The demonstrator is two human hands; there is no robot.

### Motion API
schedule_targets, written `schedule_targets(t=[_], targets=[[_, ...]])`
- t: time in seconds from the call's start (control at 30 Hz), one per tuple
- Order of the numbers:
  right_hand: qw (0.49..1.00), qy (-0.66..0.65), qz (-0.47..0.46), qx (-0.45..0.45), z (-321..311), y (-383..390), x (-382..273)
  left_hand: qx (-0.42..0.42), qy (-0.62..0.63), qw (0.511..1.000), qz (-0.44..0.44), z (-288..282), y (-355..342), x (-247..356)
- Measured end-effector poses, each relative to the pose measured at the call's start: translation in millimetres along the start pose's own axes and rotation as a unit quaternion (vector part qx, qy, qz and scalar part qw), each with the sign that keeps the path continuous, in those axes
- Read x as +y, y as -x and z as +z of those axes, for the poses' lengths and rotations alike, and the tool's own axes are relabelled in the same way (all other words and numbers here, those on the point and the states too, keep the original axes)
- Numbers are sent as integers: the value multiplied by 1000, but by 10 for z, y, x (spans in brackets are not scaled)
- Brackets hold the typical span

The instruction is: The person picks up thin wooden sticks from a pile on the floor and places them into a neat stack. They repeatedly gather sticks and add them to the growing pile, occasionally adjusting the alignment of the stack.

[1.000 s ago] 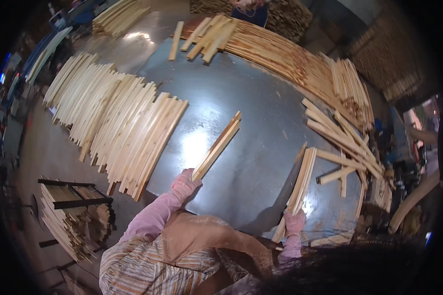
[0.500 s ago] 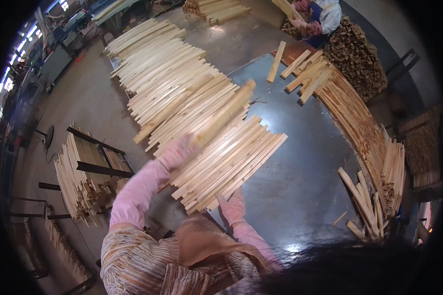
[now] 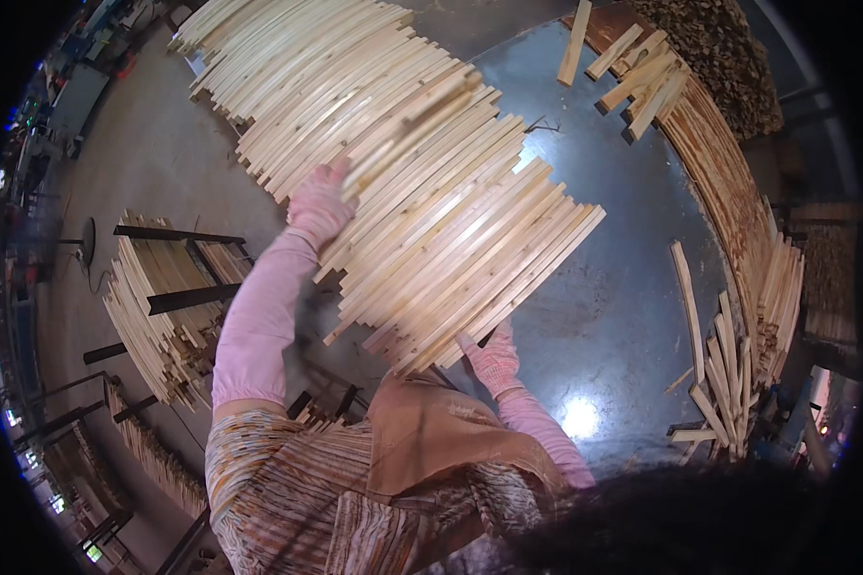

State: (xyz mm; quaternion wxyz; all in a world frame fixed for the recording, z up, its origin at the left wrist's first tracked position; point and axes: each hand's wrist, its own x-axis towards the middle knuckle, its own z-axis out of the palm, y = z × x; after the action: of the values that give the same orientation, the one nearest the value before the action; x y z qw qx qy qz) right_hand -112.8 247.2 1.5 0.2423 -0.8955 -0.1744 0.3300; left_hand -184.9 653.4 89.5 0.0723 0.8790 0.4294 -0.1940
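Note:
A long row of pale wooden strips lies side by side across the metal table. My left hand, in a pink glove, is closed at the left end of one wooden strip. That strip is smeared by motion and lies over the others, toward the middle of the row. At the row's near edge my right hand, also gloved, rests by the ends of the nearest strips. Its thumb and fingers are apart, and no strip shows between them.
Loose strips lie at the table's far right, several more at the near right. A brown, worn-looking board edge curves along the right side. On the left stands a dark metal rack with stacked strips.
The view has shifted, so the row appears higher and more of its near end shows. My left hand has moved farther along the row with the strip. My right hand stays by the near edge.

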Motion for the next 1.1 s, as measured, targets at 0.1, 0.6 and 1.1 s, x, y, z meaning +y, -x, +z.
schedule_targets(t=[0.1,0.6,1.1], targets=[[999,-29,-3,-32,-64,-56,-92,101,17,994,38,303,-68,-204],[999,-36,7,7,23,-4,4,232,139,963,-4,1444,795,-282],[1000,12,-6,15,-1701,-1001,1412,-39,269,960,61,1417,1834,852]])
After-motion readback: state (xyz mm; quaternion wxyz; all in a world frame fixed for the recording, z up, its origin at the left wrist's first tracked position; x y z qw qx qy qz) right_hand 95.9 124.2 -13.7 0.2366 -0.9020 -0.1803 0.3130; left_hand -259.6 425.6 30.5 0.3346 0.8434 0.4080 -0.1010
